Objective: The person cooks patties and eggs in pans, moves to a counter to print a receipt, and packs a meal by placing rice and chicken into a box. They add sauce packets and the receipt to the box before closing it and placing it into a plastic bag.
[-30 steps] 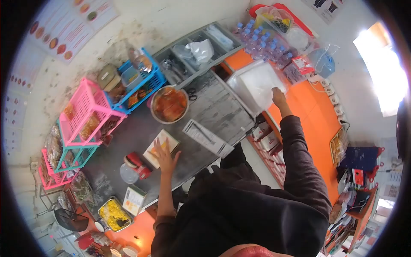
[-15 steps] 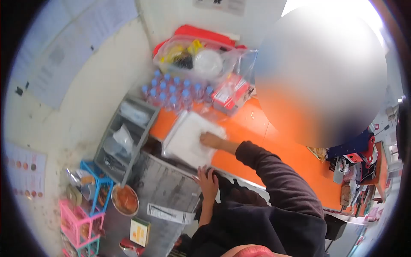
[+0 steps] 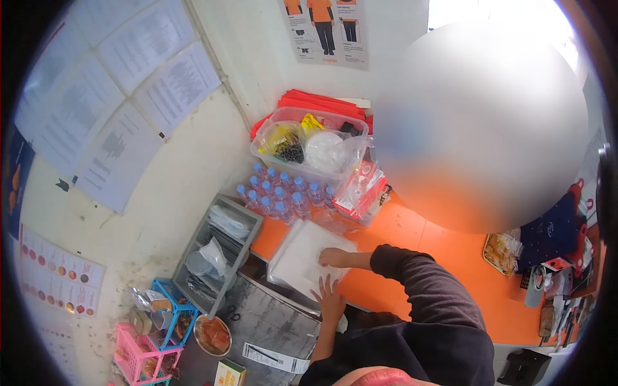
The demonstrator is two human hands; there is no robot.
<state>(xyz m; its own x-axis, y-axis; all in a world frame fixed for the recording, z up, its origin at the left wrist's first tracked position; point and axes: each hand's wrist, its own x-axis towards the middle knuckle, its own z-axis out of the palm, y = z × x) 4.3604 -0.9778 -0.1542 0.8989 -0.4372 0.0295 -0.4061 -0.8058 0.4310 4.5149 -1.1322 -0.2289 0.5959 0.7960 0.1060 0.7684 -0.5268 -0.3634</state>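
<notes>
A white, flat, squarish stack or packet, with clear plastic at its borders, lies at the edge of the orange counter. On its right part rests my right hand, its fingers curled closed; whatever they pinch is hidden. My left hand has its fingers spread at the near lower edge of the stack, just below my right hand, and nothing shows in it.
Small blue-capped bottles and a clear bin with packets stand behind. A grey compartment tray is at the left, above blue and pink baskets. A metal bowl holds reddish food. A large blurred patch hides the upper right.
The view has shifted, so the scene sits lower and further right. My left hand has come up nearer my right hand, against the stack's edge. My right hand is still on the stack.
</notes>
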